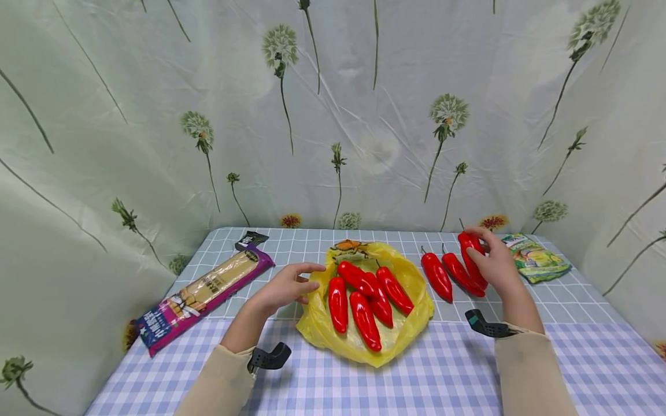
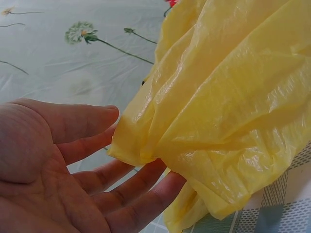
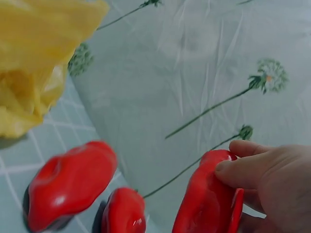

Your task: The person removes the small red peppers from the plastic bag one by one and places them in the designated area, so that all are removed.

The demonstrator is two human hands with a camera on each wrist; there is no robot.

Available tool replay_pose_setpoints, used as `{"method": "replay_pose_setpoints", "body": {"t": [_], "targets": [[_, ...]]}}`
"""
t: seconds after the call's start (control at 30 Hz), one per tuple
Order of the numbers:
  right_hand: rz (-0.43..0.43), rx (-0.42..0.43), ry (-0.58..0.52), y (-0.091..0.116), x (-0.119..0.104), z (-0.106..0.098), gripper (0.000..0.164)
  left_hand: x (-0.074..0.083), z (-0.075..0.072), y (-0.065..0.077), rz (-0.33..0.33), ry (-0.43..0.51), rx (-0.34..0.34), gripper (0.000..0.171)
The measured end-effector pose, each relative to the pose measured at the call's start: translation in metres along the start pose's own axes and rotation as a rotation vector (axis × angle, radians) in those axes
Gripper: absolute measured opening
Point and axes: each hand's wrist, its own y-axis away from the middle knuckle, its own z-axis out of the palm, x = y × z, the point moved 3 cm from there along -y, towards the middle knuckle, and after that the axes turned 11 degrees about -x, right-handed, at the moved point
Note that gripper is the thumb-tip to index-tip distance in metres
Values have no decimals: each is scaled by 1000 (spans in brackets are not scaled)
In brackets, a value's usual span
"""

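Observation:
My right hand [image 1: 491, 257] pinches a glossy red chili pepper [image 1: 472, 266] near its stem end. In the right wrist view the thumb lies across that pepper [image 3: 206, 194]. Two more chili peppers lie just left of it, one red pepper [image 1: 437, 276] and another pepper [image 1: 460, 274] closer to the hand. At the centre a yellow plastic bag [image 1: 317, 342] is spread wide, with several red peppers [image 1: 364, 320] inside. My left hand [image 1: 286, 286] is at the bag's left rim, its fingers loosely bent. In the left wrist view its fingertips [image 2: 170, 187] meet the yellow plastic.
A long purple-edged package [image 1: 205, 297] lies slantwise on the left, a small black packet [image 1: 251, 239] behind it. On the right, behind my hand, is a green and yellow packet [image 1: 536, 257]. A flower-print curtain [image 1: 364, 115] hangs behind the checked tablecloth [image 1: 406, 384].

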Motion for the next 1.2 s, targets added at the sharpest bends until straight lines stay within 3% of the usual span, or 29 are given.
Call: {"method": "replay_pose_setpoints", "body": {"t": [0.23,0.57,0.77,1.0,1.2], "targets": [[64,37,45,-3,19,0,38,-1,0,0,1,2,0,38],[120,-99,51,-7,41,6,46,0,1,0,1,-4,-1,38],[110,-131,53,-6,45,8,45,0,1,0,-4,-7,-1,38],[192,-184,8,-5,51,12,49,-2,1,-1,-6,-4,-4,38],[185,-189,27,-7,55,13,48,-2,1,-2,-6,-3,-3,38]]}}
